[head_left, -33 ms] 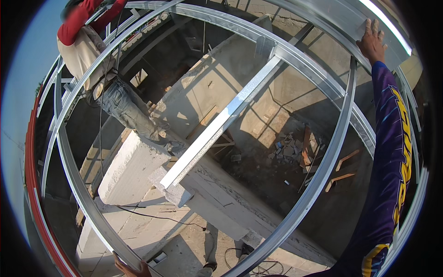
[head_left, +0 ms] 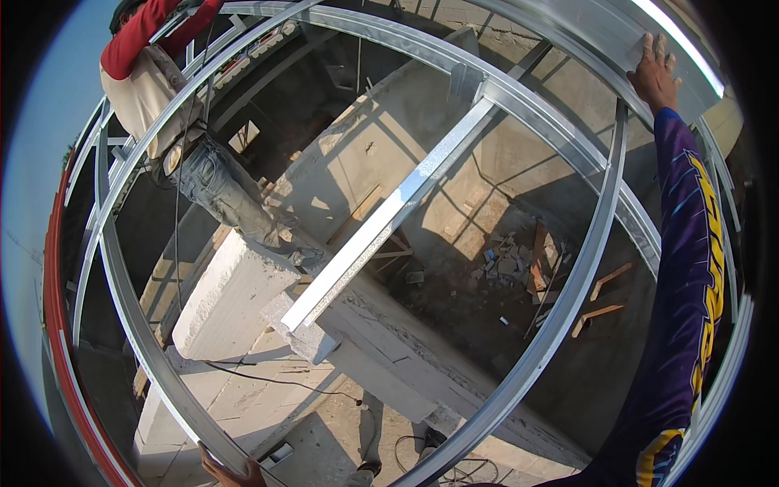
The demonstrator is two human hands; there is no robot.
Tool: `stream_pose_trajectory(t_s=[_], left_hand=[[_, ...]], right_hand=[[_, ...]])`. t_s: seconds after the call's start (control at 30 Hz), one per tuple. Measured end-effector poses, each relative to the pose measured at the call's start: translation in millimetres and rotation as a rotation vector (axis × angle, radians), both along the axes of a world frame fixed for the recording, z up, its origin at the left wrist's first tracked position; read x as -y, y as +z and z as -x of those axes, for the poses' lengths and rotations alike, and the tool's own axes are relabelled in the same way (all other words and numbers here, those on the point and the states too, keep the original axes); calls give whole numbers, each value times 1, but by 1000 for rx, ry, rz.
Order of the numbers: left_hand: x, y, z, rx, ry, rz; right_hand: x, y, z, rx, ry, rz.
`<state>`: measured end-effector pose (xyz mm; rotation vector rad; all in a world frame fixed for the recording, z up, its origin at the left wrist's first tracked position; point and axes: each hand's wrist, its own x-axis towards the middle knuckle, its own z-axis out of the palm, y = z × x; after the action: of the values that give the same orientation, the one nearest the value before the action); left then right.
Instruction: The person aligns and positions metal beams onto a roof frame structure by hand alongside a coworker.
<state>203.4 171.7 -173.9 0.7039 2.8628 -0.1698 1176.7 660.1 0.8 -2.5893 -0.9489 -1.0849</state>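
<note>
My right hand [head_left: 656, 75] lies flat, fingers spread, on a shiny metal sheet [head_left: 596, 36] at the upper right; its arm reaches up in a purple sleeve. At the lower edge my left hand [head_left: 231, 472] is partly cut off, its fingers on both sides of a curved-looking galvanized steel channel [head_left: 134, 304]. Between the hands, a bright steel bar [head_left: 389, 213] slants from a cross member [head_left: 406, 39] down to a concrete block [head_left: 312, 341] on top of the wall.
A co-worker [head_left: 150, 97] in red sleeves and jeans stands on the wall top [head_left: 235, 292] at the left, arms raised into the frame. Far below, the floor holds rubble [head_left: 507, 260] and wood scraps [head_left: 596, 316]. A black cable [head_left: 284, 381] crosses the blockwork. Red beams [head_left: 61, 357] line the left.
</note>
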Motion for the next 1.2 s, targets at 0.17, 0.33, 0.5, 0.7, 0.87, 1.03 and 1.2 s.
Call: stream_pose_trajectory(t_s=[0.17,0.33,0.5,0.7,0.87,1.03,1.2], left_hand=[[-9,4,-4,-1,-1,3],[-12,2,-5,8,-4,10],[-15,3,-7,9,-7,16],[-16,3,-8,12,-12,26],[-15,5,-11,12,-8,37],[-13,7,-13,10,-5,49],[-12,8,-15,10,-5,58]], right_hand=[[1,1,5,3,-8,-3],[4,5,5,27,11,-25],[6,8,10,18,6,-19],[9,9,11,24,25,-33],[9,10,12,30,29,-37],[13,13,15,33,3,-18],[13,17,13,39,-2,-11]])
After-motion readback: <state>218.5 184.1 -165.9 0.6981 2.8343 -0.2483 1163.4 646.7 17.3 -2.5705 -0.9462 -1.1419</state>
